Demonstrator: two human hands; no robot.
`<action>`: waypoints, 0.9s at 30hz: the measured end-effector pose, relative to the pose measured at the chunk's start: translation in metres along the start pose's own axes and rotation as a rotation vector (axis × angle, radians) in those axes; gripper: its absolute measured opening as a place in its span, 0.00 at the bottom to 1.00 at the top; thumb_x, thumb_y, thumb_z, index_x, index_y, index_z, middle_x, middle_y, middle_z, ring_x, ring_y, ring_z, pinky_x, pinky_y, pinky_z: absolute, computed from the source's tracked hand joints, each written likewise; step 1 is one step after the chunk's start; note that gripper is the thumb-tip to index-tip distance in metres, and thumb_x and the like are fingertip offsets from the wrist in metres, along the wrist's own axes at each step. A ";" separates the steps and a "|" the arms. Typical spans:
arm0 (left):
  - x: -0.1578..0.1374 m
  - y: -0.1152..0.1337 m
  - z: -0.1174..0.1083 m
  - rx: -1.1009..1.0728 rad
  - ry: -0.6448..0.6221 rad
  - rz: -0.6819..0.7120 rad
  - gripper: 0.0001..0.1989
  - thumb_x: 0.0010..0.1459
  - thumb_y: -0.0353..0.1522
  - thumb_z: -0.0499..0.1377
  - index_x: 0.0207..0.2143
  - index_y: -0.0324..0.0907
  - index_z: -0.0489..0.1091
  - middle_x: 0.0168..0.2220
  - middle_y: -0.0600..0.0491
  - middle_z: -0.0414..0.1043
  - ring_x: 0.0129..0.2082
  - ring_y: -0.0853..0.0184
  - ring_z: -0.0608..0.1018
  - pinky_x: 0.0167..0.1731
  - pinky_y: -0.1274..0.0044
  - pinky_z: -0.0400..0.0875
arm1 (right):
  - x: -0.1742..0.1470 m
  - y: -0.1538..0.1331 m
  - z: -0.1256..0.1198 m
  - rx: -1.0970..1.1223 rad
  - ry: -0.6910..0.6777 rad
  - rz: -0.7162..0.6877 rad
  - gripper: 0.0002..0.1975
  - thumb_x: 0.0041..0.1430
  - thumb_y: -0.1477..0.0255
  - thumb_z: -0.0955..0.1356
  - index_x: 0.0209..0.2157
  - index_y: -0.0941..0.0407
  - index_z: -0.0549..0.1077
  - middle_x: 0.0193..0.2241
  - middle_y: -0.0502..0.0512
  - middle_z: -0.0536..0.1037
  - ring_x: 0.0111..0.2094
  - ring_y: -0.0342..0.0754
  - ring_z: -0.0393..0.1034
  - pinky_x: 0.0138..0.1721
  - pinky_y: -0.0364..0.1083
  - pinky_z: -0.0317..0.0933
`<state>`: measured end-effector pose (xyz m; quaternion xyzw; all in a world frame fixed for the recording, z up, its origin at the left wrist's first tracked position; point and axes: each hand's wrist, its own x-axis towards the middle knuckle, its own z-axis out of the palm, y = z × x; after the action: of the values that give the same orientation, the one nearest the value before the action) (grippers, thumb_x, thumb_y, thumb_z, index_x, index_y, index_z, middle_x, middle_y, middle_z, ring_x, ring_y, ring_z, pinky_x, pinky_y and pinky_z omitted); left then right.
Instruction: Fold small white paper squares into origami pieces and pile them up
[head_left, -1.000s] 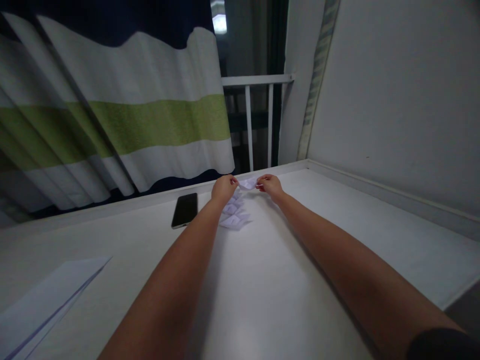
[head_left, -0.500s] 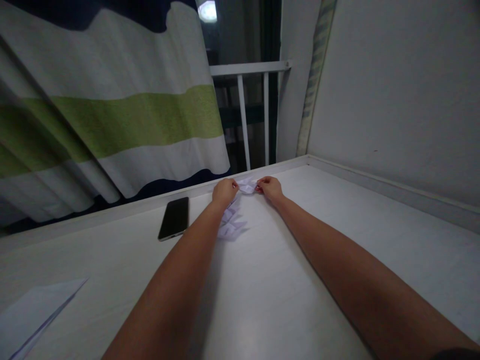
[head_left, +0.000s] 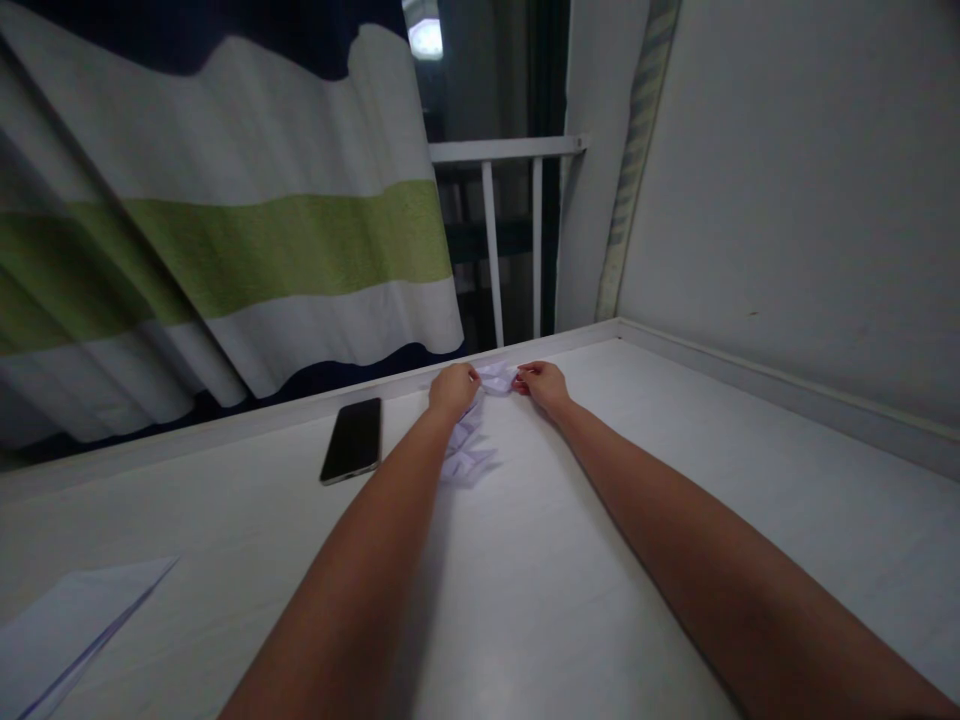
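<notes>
folded paper pinched between both hands' fingers

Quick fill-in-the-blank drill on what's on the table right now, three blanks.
1. Both hands, left hand and right hand, pinch a small folded ____ piece.
2. The dark phone lies on the table to the ____ of the left hand.
3. More folded pieces lie just ____ the left forearm.

Missing words: paper; left; beside
</notes>
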<state>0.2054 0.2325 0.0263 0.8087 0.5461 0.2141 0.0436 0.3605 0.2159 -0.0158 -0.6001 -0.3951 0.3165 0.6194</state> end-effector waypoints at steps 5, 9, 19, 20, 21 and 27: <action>0.000 0.002 -0.001 0.006 -0.007 -0.017 0.10 0.53 0.31 0.55 0.36 0.40 0.74 0.39 0.47 0.74 0.40 0.64 0.74 0.39 0.76 0.64 | 0.000 0.001 0.001 0.011 0.008 0.001 0.04 0.51 0.82 0.64 0.29 0.61 0.69 0.19 0.50 0.73 0.22 0.40 0.71 0.23 0.38 0.65; 0.001 0.001 0.000 -0.019 -0.015 -0.037 0.10 0.53 0.31 0.55 0.35 0.40 0.73 0.37 0.46 0.75 0.39 0.64 0.74 0.38 0.76 0.64 | 0.001 0.002 0.001 -0.025 0.023 -0.022 0.05 0.51 0.83 0.64 0.30 0.61 0.69 0.19 0.50 0.73 0.21 0.41 0.71 0.22 0.38 0.64; -0.009 -0.003 -0.016 -0.069 0.062 -0.032 0.12 0.56 0.33 0.51 0.37 0.40 0.72 0.36 0.47 0.74 0.37 0.65 0.74 0.37 0.76 0.64 | -0.003 0.003 -0.002 -0.179 0.041 -0.084 0.11 0.46 0.84 0.64 0.34 0.60 0.68 0.18 0.49 0.74 0.20 0.41 0.69 0.24 0.39 0.63; -0.011 -0.005 -0.022 -0.068 0.071 -0.030 0.13 0.56 0.33 0.50 0.37 0.39 0.72 0.36 0.47 0.74 0.37 0.65 0.74 0.37 0.76 0.65 | -0.004 0.003 -0.002 -0.192 0.039 -0.085 0.11 0.45 0.84 0.64 0.34 0.60 0.68 0.18 0.49 0.74 0.20 0.41 0.69 0.24 0.39 0.63; -0.013 -0.007 -0.027 -0.065 0.082 -0.026 0.13 0.56 0.33 0.50 0.38 0.39 0.72 0.36 0.47 0.74 0.37 0.65 0.74 0.37 0.76 0.65 | -0.005 0.002 -0.002 -0.206 0.039 -0.087 0.12 0.45 0.84 0.64 0.34 0.60 0.68 0.18 0.49 0.74 0.20 0.41 0.69 0.24 0.39 0.62; -0.033 -0.028 -0.059 -0.065 0.157 -0.018 0.13 0.55 0.32 0.51 0.37 0.39 0.72 0.36 0.47 0.74 0.37 0.65 0.74 0.38 0.76 0.64 | -0.011 0.000 -0.003 -0.275 0.013 -0.104 0.12 0.47 0.84 0.63 0.36 0.60 0.68 0.20 0.50 0.76 0.22 0.41 0.70 0.25 0.39 0.62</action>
<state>0.1479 0.2040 0.0613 0.7827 0.5479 0.2939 0.0289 0.3582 0.2048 -0.0164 -0.6599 -0.4615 0.2229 0.5494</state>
